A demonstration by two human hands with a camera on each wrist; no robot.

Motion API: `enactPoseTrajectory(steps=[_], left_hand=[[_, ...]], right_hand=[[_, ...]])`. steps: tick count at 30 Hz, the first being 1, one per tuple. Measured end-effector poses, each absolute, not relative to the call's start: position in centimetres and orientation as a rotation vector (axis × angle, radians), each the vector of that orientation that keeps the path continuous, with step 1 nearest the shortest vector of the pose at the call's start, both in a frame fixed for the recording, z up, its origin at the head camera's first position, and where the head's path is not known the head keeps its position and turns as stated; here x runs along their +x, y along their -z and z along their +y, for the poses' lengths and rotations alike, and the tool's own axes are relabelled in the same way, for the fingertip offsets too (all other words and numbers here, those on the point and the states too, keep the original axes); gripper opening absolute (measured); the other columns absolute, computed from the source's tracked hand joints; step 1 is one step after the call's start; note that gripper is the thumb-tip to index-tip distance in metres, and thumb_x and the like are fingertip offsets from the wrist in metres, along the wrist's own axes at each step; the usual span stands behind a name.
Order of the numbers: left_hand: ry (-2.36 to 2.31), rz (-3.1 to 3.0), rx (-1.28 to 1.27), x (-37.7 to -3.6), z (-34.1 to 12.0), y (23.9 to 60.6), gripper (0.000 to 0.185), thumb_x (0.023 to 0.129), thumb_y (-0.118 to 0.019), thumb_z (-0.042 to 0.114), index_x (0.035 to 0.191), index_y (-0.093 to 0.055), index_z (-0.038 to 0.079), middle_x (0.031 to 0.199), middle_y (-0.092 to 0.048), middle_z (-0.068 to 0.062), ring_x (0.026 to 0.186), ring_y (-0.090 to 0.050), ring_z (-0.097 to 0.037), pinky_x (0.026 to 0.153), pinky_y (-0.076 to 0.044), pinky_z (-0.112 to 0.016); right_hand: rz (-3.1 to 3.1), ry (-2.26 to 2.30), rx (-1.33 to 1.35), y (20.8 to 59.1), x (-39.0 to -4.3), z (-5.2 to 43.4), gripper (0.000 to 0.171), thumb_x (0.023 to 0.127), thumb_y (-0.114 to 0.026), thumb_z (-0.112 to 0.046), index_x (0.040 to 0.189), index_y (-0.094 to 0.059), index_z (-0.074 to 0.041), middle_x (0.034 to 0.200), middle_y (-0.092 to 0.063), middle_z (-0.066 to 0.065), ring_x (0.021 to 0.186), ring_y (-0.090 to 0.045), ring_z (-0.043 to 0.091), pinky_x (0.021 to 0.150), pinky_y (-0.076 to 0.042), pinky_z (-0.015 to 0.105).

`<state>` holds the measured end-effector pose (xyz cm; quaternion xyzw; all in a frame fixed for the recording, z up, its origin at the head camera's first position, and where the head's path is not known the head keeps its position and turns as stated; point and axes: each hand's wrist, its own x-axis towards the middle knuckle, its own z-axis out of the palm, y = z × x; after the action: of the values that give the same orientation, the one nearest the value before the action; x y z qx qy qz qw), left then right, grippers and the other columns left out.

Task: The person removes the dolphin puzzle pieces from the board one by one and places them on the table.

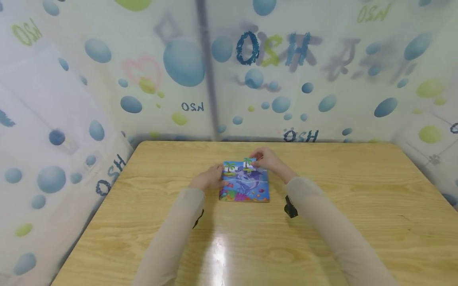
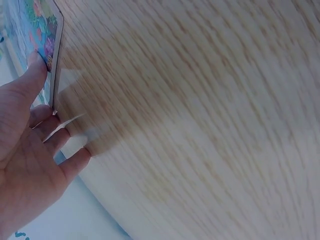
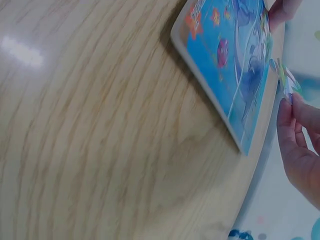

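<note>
A dolphin jigsaw puzzle (image 1: 245,186) in a thin flat board lies near the middle of the table, showing blue sea, a palm tree and coral. My left hand (image 1: 212,177) holds the board's left edge. In the left wrist view, the thumb (image 2: 36,67) lies on the picture and the other fingers are at the side of the board (image 2: 56,65). Between thumb and fingers my right hand (image 1: 266,159) pinches a puzzle piece (image 1: 247,163) with a palm tree on it, over the board's far edge. The right wrist view shows this piece (image 3: 288,82) tilted, raised above the picture.
The wooden table (image 1: 343,206) reaches back to a patterned curtain (image 1: 229,87) with blue and green spots, which also hangs at both sides. A dark wrist device (image 1: 291,207) is by the right sleeve. Light glares on the tabletop in front of the board.
</note>
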<state>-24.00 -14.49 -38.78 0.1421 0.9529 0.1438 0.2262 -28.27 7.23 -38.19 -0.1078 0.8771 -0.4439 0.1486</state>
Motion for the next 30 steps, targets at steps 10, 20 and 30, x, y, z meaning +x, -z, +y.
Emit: enactPoseTrajectory(steps=[10, 20, 30], left_hand=[[-0.415, 2.614, 0.394, -24.0, -14.5, 38.9, 0.072, 0.096, -0.05, 0.028, 0.147, -0.012, -0.006, 0.152, -0.017, -0.026, 0.142, -0.016, -0.038, 0.117, -0.02, -0.046], [-0.401, 2.6, 0.375, -24.1, -14.5, 38.9, 0.073, 0.097, -0.048, 0.03, 0.148, -0.009, -0.004, 0.154, -0.012, -0.024, 0.144, -0.012, -0.037, 0.117, -0.017, -0.047], [-0.405, 2.623, 0.406, -24.0, -14.4, 38.9, 0.07, 0.096, -0.05, 0.026, 0.147, -0.012, -0.005, 0.152, -0.019, -0.025, 0.141, -0.019, -0.038, 0.116, -0.022, -0.047]], right_hand=[[2.543, 1.231, -0.323, 38.1, -28.2, 9.8, 0.029, 0.089, -0.059, -0.005, 0.116, -0.056, 0.005, 0.112, -0.056, 0.022, 0.098, -0.06, 0.032, 0.085, -0.053, 0.039], [2.553, 1.243, -0.333, 38.2, -28.0, 12.8, 0.031, 0.089, -0.058, -0.004, 0.117, -0.056, 0.008, 0.11, -0.057, 0.024, 0.095, -0.062, 0.032, 0.089, -0.052, 0.044], [2.534, 1.238, -0.271, 38.5, -27.8, 16.3, 0.035, 0.091, -0.057, -0.004, 0.121, -0.053, 0.012, 0.111, -0.057, 0.026, 0.096, -0.062, 0.031, 0.089, -0.052, 0.041]])
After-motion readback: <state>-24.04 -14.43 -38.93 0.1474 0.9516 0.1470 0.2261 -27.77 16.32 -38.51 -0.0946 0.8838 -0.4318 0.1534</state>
